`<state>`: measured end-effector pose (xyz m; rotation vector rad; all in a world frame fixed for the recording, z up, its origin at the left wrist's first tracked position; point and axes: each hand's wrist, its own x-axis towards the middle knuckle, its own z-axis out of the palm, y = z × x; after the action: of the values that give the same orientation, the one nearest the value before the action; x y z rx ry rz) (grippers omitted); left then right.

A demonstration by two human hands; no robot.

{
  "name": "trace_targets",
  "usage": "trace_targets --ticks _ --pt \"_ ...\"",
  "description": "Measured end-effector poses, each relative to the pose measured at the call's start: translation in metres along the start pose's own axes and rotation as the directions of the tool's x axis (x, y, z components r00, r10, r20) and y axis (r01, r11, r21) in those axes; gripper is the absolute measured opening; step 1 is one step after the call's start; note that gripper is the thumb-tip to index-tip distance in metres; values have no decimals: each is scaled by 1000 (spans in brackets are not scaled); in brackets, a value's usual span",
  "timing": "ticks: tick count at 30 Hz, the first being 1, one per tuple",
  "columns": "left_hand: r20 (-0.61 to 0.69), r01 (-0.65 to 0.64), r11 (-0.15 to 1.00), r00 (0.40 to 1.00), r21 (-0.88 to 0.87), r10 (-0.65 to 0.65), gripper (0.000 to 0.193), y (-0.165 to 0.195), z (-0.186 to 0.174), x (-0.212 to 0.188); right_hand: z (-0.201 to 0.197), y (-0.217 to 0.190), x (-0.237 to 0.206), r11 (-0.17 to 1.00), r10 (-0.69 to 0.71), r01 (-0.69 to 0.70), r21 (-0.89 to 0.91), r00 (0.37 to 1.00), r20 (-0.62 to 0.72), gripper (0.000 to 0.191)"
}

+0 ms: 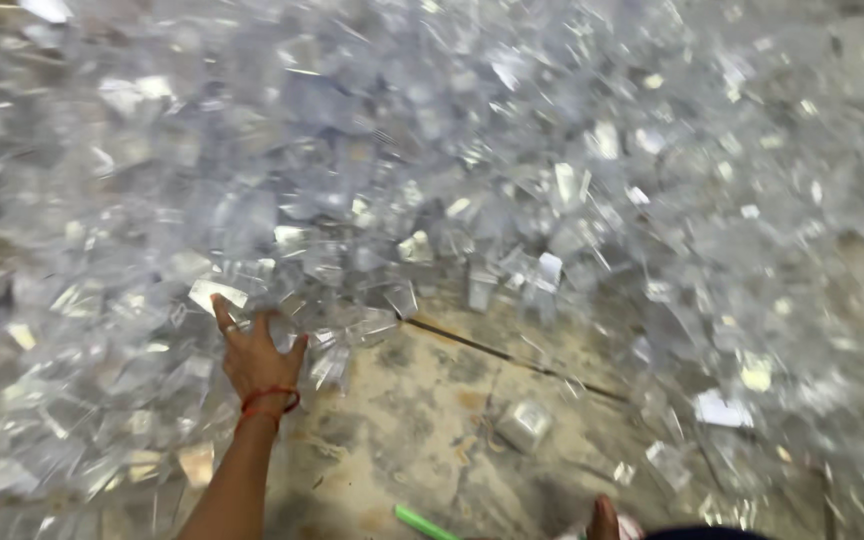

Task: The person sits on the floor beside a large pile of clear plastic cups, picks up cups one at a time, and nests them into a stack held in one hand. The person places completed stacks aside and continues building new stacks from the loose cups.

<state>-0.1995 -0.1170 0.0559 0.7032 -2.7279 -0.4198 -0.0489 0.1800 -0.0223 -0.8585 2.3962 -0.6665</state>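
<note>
**Left hand pressed into heap of clear plastic pieces**

A large heap of clear plastic pieces (pixel 472 170) is spread over most of the view, banked up around a bare patch of stained concrete floor (pixel 432 420). The left hand (pixel 255 358) is laid at the heap's lower edge, fingers spread apart and flat against the pieces; nothing is clamped in it (palm hidden, so a small piece underneath cannot be ruled out). A red thread band (pixel 270 400) is worn on the wrist and a ring on one finger. The right hand is not seen.

One clear box-like piece (pixel 524 424) is lying alone on the floor, apart from the heap. A green stick-shaped object (pixel 424 523) is lying near the bottom edge. Beside it, something skin-coloured is partly cropped, probably a toe.

No labels or print are resolvable; the frame is motion-blurred.
</note>
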Motion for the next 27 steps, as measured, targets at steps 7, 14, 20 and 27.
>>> trace_targets --ticks 7,14,20,27 --pt "252 86 986 966 -146 -47 48 31 50 -77 -4 -16 -13 998 -53 51 -23 996 -74 23" --pt "348 -291 930 868 -225 355 68 46 53 -149 7 -14 -34 975 -158 128 -184 975 -156 20" --pt "80 -455 673 792 -582 605 75 21 82 -165 -2 -4 -48 984 -171 148 -103 946 -274 26" --pt "398 225 487 871 -844 288 54 -22 79 -119 -137 102 -94 849 295 -495 -187 735 -611 28"
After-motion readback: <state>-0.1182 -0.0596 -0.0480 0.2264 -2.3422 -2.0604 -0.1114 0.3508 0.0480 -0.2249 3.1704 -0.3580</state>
